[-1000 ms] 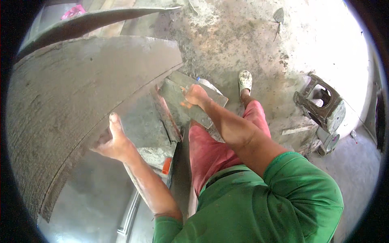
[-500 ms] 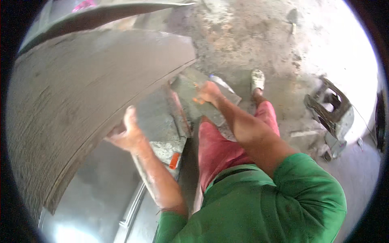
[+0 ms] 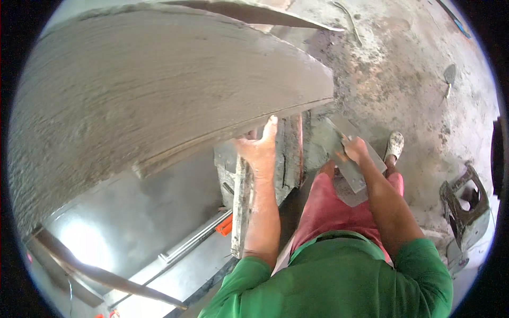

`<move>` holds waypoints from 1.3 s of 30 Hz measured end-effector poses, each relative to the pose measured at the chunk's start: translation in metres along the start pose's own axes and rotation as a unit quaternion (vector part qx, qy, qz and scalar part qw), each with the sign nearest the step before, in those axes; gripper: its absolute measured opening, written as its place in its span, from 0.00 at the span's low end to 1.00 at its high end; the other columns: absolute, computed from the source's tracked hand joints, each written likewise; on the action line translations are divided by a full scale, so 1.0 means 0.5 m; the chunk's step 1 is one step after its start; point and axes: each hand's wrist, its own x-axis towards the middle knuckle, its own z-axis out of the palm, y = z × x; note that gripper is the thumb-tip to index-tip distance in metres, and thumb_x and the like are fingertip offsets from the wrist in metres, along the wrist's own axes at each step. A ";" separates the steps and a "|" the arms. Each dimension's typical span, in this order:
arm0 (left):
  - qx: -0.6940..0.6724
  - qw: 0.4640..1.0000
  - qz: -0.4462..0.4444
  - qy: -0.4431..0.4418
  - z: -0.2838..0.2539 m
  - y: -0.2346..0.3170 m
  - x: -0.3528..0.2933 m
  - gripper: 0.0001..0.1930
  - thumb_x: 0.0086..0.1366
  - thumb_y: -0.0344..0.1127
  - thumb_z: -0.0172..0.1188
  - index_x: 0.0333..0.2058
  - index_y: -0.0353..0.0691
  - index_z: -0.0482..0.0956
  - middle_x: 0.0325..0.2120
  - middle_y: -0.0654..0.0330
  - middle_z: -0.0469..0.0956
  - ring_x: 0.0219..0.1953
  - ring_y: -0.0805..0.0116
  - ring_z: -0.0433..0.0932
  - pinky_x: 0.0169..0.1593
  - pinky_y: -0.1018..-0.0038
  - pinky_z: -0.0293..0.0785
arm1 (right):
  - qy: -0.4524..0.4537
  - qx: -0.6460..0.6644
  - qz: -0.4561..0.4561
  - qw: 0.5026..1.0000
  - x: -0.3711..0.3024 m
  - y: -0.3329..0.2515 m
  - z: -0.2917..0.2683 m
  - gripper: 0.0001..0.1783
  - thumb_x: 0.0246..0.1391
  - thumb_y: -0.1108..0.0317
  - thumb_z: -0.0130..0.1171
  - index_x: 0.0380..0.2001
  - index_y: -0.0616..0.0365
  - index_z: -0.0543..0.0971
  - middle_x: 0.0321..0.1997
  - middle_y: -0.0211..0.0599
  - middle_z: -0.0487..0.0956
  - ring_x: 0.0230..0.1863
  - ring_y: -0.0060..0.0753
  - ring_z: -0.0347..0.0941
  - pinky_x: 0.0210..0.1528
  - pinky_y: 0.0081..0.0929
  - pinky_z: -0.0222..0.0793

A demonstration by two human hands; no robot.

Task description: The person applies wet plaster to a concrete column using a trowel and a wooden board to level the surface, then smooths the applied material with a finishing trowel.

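A broad grey mortar-coated slab (image 3: 175, 79) with combed streaks spans the upper left. Along its lower edge runs a narrow straight batten (image 3: 196, 147). My left hand (image 3: 258, 148) grips this batten from below, thumb pointing up against the edge; the other fingers are mostly hidden behind it. Down beside my knees, my right hand (image 3: 356, 150) is closed round the orange handle of a plastering trowel (image 3: 354, 177). Its wide rectangular metal blade is tilted, held away from the slab.
A mortar-spattered block (image 3: 289, 153) stands below the slab. Orange pieces (image 3: 225, 226) and metal rails (image 3: 193, 238) lie by my left forearm, with a pole (image 3: 106, 275) lower left. On the floor at right are a small pointing trowel (image 3: 449, 79) and a dirty frame-like object (image 3: 466, 206).
The view has swung left, so the scene sits further right. My left hand still grips the batten. My right hand, with the trowel, remains low near my knees; the blade shows more clearly.
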 end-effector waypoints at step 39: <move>0.219 0.974 -0.055 -0.013 0.094 -0.203 -0.029 0.23 0.52 0.34 0.72 0.37 0.22 0.71 0.33 0.52 0.75 0.34 0.65 0.71 0.39 0.67 0.71 | 0.011 -0.107 -0.097 0.989 0.219 0.072 0.100 0.29 0.43 0.43 0.63 0.25 0.64 0.81 0.24 0.49 0.79 0.28 0.50 0.76 0.36 0.36 0.73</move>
